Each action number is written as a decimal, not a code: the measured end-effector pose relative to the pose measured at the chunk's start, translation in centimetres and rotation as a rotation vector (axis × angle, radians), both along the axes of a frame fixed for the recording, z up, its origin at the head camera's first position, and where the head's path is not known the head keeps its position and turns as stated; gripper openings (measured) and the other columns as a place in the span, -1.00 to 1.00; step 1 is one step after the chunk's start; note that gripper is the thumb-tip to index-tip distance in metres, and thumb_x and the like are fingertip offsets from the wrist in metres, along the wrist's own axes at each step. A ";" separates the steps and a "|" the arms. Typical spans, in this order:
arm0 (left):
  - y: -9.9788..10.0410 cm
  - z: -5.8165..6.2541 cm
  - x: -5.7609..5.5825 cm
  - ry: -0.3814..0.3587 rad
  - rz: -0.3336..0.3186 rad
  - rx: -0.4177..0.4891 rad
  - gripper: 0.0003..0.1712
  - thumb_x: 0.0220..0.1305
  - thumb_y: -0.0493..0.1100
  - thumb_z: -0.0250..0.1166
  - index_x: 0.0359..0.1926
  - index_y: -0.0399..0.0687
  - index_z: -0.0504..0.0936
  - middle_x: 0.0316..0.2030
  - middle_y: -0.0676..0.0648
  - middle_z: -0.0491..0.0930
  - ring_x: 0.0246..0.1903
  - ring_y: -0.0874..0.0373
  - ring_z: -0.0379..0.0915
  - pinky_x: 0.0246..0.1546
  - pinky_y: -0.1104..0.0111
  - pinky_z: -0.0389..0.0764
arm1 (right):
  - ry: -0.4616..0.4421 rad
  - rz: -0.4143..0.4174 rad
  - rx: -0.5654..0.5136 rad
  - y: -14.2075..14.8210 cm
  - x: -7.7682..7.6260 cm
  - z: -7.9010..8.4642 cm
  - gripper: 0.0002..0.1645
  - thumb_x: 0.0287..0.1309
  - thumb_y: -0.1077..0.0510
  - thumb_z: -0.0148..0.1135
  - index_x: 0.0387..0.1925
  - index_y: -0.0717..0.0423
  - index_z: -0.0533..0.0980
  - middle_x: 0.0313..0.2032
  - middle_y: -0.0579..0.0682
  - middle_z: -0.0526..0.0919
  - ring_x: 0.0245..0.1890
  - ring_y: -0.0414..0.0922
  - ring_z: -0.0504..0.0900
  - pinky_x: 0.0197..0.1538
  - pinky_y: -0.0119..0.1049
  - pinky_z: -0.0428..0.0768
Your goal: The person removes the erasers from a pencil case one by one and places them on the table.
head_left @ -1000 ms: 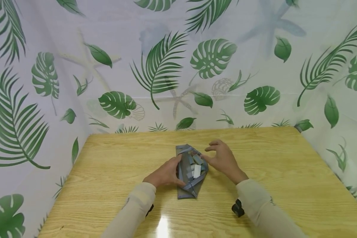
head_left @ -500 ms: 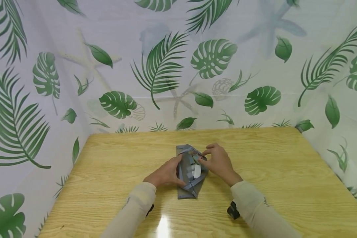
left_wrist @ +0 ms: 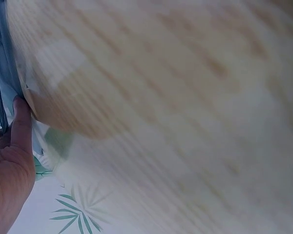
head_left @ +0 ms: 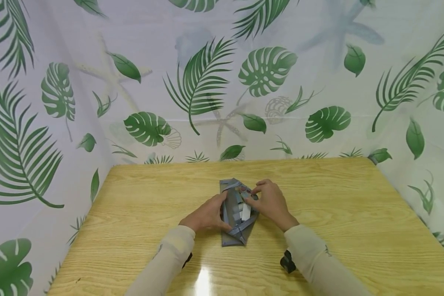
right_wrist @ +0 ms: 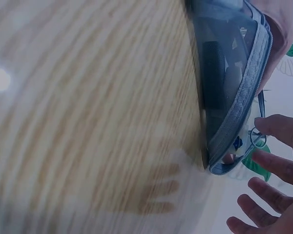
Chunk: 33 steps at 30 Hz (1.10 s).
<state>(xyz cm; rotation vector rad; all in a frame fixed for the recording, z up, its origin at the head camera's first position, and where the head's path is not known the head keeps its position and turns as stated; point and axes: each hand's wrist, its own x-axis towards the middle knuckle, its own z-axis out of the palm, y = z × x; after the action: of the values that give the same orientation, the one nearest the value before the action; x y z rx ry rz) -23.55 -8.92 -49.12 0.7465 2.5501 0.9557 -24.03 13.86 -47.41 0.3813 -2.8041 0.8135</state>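
Observation:
A grey-blue zip pouch [head_left: 231, 207] with clear sides lies on the table, its zipped mouth spread apart. My left hand [head_left: 206, 213] grips its left side, fingers at the far part and thumb near the front. Inside shows a white block [head_left: 246, 212] among other small items, partly covered. At the far right of the mouth, the thumb and index finger of my right hand [head_left: 271, 200] pinch together. The right wrist view has a thin ring [right_wrist: 251, 139] between those two fingertips, beside the pouch's zipper edge; the other fingers are spread.
The wood-grain table [head_left: 144, 193] runs back to a hanging cloth [head_left: 192, 135] printed with green leaves, which also covers both sides. A dark wrist device [head_left: 287, 262] sits under the right sleeve.
My right hand has moved left and inward over the pouch's mouth, its thumb and index finger closing together there. The left hand and the pouch stay in place.

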 end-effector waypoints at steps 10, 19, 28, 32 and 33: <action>0.0 0.0 -0.2 -0.010 0.003 0.017 0.34 0.02 -0.09 0.64 0.58 -0.33 -0.07 0.40 -0.28 0.26 0.25 -0.05 0.38 0.21 0.15 0.49 | 0.006 0.017 0.022 -0.2 -0.2 -0.3 -0.68 0.04 0.05 0.58 -0.35 0.27 0.77 -0.04 0.24 0.67 -0.01 0.19 0.61 0.09 0.13 0.57; 0.1 0.1 -0.1 0.004 -0.012 0.013 0.33 0.02 -0.09 0.64 0.58 -0.34 -0.06 0.38 -0.28 0.28 0.25 -0.05 0.36 0.23 0.13 0.47 | -0.013 0.005 0.029 -0.3 -0.3 -0.3 -0.70 0.03 0.04 0.59 -0.36 0.24 0.77 -0.12 0.18 0.66 -0.09 0.15 0.61 0.02 0.09 0.59; 0.2 0.0 -0.3 0.001 -0.013 0.013 0.33 0.03 -0.09 0.64 0.59 -0.31 -0.08 0.41 -0.27 0.25 0.30 -0.06 0.32 0.27 0.13 0.44 | -0.021 -0.006 0.028 -0.3 -0.3 -0.3 -0.69 0.05 0.05 0.58 -0.37 0.25 0.77 -0.15 0.16 0.66 -0.12 0.14 0.61 -0.01 0.08 0.60; 0.1 -0.1 -0.2 0.002 -0.008 0.008 0.34 0.02 -0.08 0.64 0.59 -0.29 -0.07 0.42 -0.26 0.25 0.31 -0.05 0.32 0.28 0.14 0.43 | -0.020 -0.014 0.012 -0.3 -0.3 -0.4 -0.69 0.02 0.06 0.59 -0.41 0.27 0.76 -0.18 0.16 0.68 -0.15 0.12 0.63 -0.05 0.06 0.62; 0.0 -0.1 -0.2 -0.001 -0.006 0.009 0.34 0.02 -0.08 0.64 0.59 -0.29 -0.07 0.42 -0.26 0.25 0.30 -0.04 0.33 0.27 0.14 0.44 | -0.025 -0.017 0.005 -0.3 -0.2 -0.5 -0.69 0.01 0.06 0.60 -0.42 0.27 0.75 -0.18 0.17 0.68 -0.15 0.12 0.64 -0.06 0.06 0.63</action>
<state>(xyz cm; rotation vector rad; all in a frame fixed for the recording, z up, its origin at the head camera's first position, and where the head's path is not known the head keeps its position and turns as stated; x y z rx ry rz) -23.70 -8.88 -49.18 0.7552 2.5429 0.9665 -24.27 13.55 -47.89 0.3503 -2.8291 0.8139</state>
